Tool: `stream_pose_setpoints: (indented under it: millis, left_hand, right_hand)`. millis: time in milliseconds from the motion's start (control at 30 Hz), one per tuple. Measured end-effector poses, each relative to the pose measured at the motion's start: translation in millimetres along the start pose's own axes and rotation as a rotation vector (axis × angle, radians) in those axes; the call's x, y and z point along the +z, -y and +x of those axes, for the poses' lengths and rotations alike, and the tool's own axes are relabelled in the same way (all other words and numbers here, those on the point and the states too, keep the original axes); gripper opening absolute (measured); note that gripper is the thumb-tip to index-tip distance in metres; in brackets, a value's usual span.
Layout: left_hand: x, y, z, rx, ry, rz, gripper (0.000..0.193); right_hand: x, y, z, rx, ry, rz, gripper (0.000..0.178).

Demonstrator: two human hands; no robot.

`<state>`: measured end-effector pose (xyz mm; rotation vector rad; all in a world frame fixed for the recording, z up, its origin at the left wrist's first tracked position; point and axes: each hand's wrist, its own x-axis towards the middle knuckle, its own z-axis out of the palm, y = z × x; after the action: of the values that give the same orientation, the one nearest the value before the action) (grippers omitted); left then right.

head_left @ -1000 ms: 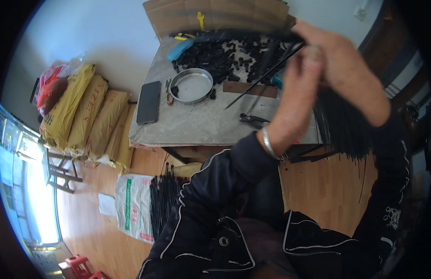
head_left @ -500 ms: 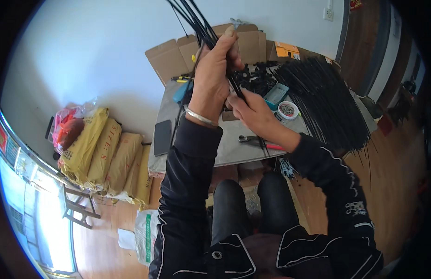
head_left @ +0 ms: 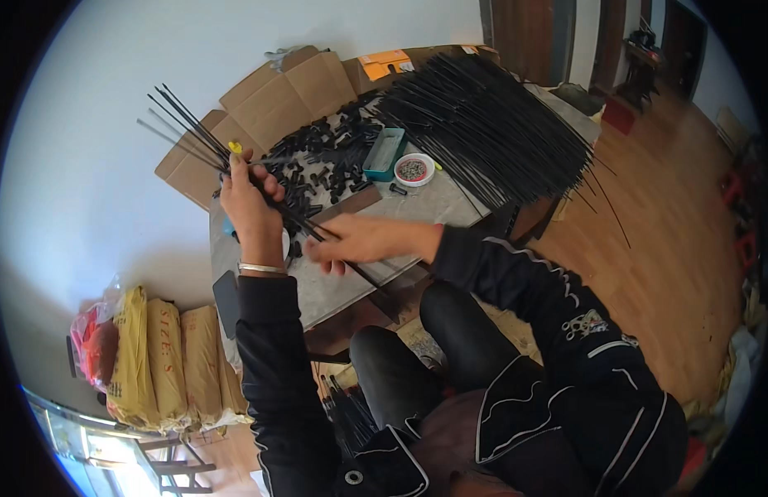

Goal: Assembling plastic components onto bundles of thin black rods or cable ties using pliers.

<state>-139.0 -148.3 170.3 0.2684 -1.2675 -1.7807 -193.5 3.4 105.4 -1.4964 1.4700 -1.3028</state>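
A small bundle of thin black rods (head_left: 193, 124) slants across the front left of the table, its far ends fanned out toward the wall. My left hand (head_left: 253, 207) is closed around the rods at about their middle. Lower along the bundle, my right hand (head_left: 351, 238) has its fingers curled on the rods, whose near ends run out past it over the table edge. By my left thumb shows a small yellow piece (head_left: 235, 147); I cannot tell whether it belongs to the bundle. Many short black plastic fittings (head_left: 322, 176) lie scattered beyond my hands.
A large pile of long black rods (head_left: 491, 124) covers the table's right side. Beside it stand a teal box (head_left: 385, 154) and a white bowl (head_left: 414, 170) of small metal parts. Cardboard (head_left: 288, 91) lines the back. Yellow sacks (head_left: 164, 356) are stacked at left.
The view has swung toward the right. My hands with the bundle sit lower and further left in the picture, and the rods tilt over more. The red-handled pliers no longer show.
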Motion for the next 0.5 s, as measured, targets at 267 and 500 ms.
stream_pose_setpoints:
  millis: [267,500]
  left_hand:
    - [26,-13,-14,-0.190,0.317,0.484,0.031]
    - [44,-11,4,-0.025,0.632,1.019,0.030]
  right_hand:
    - [-205,-66,-90,0.447,-0.915,-1.015,0.025]
    - [-254,-110,-125,0.715,-0.869,-1.183,0.029]
